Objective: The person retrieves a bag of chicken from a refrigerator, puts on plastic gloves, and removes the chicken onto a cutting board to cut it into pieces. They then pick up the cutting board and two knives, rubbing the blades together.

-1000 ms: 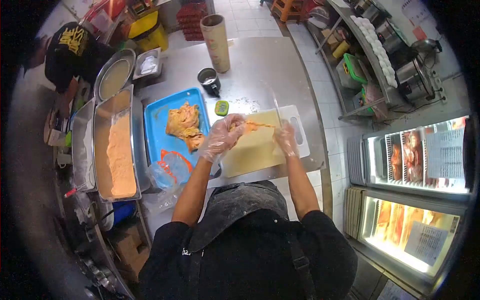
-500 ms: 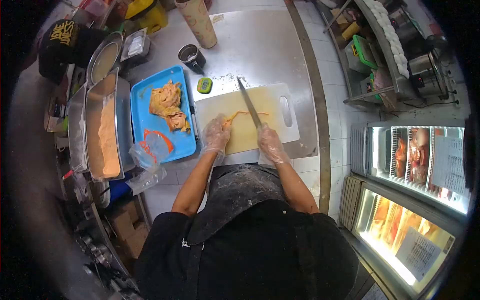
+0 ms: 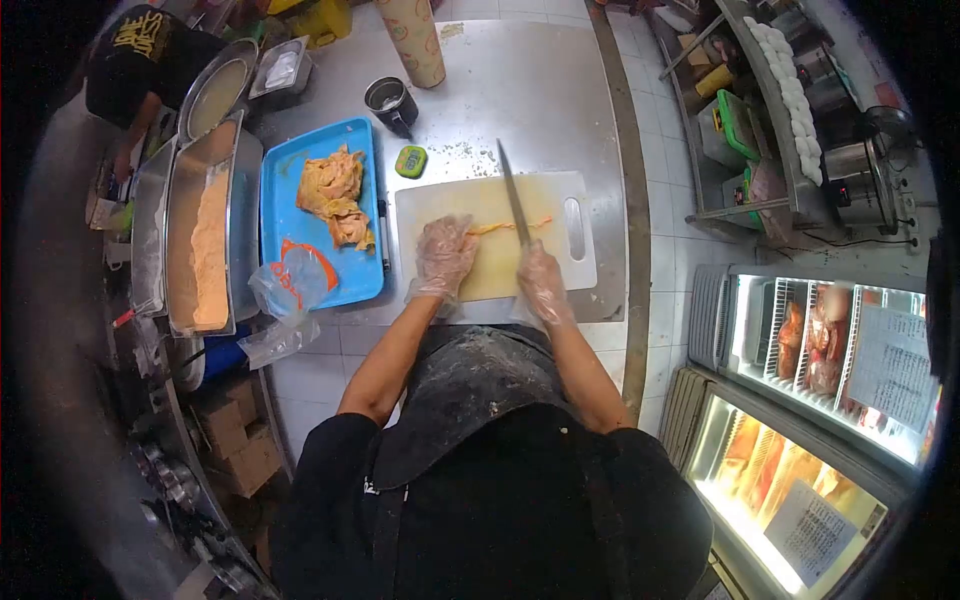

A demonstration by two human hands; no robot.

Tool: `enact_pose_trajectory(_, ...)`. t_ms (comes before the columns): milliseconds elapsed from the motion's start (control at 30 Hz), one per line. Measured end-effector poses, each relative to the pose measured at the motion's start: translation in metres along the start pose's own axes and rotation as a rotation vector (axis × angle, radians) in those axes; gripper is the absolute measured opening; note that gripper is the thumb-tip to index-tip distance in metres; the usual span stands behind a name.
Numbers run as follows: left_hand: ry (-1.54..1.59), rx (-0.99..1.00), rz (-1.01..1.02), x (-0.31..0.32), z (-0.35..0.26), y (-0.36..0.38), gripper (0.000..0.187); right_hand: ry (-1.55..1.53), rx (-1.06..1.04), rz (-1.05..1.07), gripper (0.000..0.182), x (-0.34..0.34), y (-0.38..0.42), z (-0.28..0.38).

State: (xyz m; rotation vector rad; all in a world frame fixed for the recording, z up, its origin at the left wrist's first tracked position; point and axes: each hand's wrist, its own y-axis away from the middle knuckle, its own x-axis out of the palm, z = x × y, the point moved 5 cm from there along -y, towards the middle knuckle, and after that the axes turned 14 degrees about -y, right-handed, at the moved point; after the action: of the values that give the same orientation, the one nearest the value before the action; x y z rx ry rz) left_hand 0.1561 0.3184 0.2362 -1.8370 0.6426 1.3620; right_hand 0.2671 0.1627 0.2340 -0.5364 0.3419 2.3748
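Observation:
A clear plastic glove covers my left hand [image 3: 445, 254], which presses on the left end of a thin strip of meat [image 3: 490, 228] on the cutting board [image 3: 480, 270]. Its fingers are bunched on the strip. Wrapped around the handle of a long knife [image 3: 514, 195] is my gloved right hand [image 3: 542, 280]. The blade lies across the strip and points away from me, its tip past the board's far edge. Left of the board, a blue tray [image 3: 283, 240] holds pieces of raw meat [image 3: 333, 186] and a plastic bag [image 3: 292, 287].
A green timer [image 3: 410, 161], a metal cup [image 3: 390, 105] and a patterned cylinder [image 3: 412, 42] stand beyond the board. Metal bins with orange powder [image 3: 210, 250] are at the left. Another person [image 3: 140, 60] is at the upper left. Lit fridges [image 3: 800, 480] stand at the right.
The knife has shifted slightly along the strip, its blade now more upright in view. The other person's arm has come into view. The whole view has shifted a little.

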Motion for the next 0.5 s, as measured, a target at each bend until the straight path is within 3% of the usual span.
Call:
enact_pose_trajectory(67,0.094,0.054,0.009,0.01,-0.005,-0.004,0.021,0.061,0.145,-0.042,0.019,0.021,-0.017,-0.005)
enact_pose_trajectory(167,0.001,0.097,-0.006,0.017,-0.01,-0.004,0.016,0.134,0.051,-0.136,0.016,0.04,-0.02,-0.01)
enact_pose_trajectory(300,0.013,0.11,0.011,0.028,-0.006,-0.003,0.013,0.034,0.118,-0.118,0.015,0.034,0.003,-0.012)
enact_pose_trajectory(367,0.054,0.053,-0.011,0.029,-0.006,-0.008,0.009,0.257,0.018,-0.041,0.016,0.031,0.026,-0.013)
enact_pose_trajectory(433,0.062,0.057,0.032,0.028,-0.007,-0.011,0.01,0.289,0.284,0.022,0.016,0.021,0.052,-0.022)
enact_pose_trajectory(500,0.063,0.046,0.085,0.026,-0.006,-0.014,0.012,0.285,0.25,0.021,0.018,0.011,0.084,-0.019)
